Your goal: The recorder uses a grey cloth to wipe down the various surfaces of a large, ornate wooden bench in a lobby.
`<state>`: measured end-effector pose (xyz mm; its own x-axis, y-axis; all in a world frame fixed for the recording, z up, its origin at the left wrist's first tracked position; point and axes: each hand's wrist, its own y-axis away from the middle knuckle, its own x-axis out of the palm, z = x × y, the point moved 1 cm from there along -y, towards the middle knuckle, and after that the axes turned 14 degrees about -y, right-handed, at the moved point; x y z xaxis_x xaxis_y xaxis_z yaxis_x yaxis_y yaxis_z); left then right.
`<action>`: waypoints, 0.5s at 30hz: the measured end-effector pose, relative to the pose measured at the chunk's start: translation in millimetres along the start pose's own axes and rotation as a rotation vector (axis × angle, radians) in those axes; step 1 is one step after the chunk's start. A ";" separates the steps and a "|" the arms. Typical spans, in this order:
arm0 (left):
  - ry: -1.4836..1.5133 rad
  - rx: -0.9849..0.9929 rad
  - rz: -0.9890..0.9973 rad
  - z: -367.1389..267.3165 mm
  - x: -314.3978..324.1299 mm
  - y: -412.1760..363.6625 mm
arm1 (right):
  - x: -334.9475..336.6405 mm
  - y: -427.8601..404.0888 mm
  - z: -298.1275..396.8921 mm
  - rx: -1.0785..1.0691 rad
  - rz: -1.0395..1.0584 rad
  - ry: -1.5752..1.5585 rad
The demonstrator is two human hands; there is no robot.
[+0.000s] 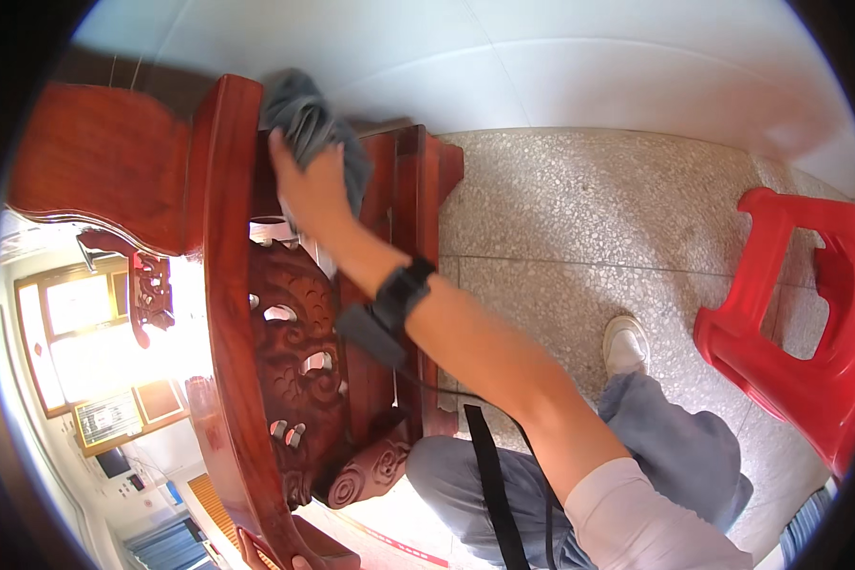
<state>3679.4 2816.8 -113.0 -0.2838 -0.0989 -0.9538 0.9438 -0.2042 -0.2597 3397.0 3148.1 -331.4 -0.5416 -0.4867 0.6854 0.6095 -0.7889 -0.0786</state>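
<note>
My right hand [317,189], with a dark strap and device on its wrist, holds a bunched dark grey cloth [306,117]. The hand and cloth are slightly blurred. They are on the inner side of the armrest [228,285] of a polished red-brown wooden chair, near the wall end. Below them, an openwork panel [296,306] carved with scales and scrolls fills the chair's side. Fingers of my left hand [301,563] show at the bottom edge, around the near end of the armrest; the rest of that hand is hidden or cut off.
A red plastic stool [748,320] stands at right on the speckled terrazzo floor [527,206]. A pale wall [577,78] runs behind the chair. My shoe [625,345] and bent legs are close by. A black strap [495,484] and a cable hang before me.
</note>
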 end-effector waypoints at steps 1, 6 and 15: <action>-0.014 0.001 0.001 -0.4 -1.6 -1.4 | -10.0 -6.5 -5.5 0.004 0.002 -0.001; -0.026 0.035 0.015 3.5 -2.1 -8.4 | -32.4 44.9 -45.9 -0.224 -0.172 0.232; -0.084 0.025 -0.025 11.4 -0.9 -1.4 | -53.6 170.8 -38.2 -0.034 0.175 0.119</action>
<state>3676.4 2806.1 -110.1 -0.3217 -0.1741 -0.9307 0.9319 -0.2319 -0.2788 3508.0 3025.1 -409.2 -0.4947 -0.6570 0.5689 0.6815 -0.6994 -0.2152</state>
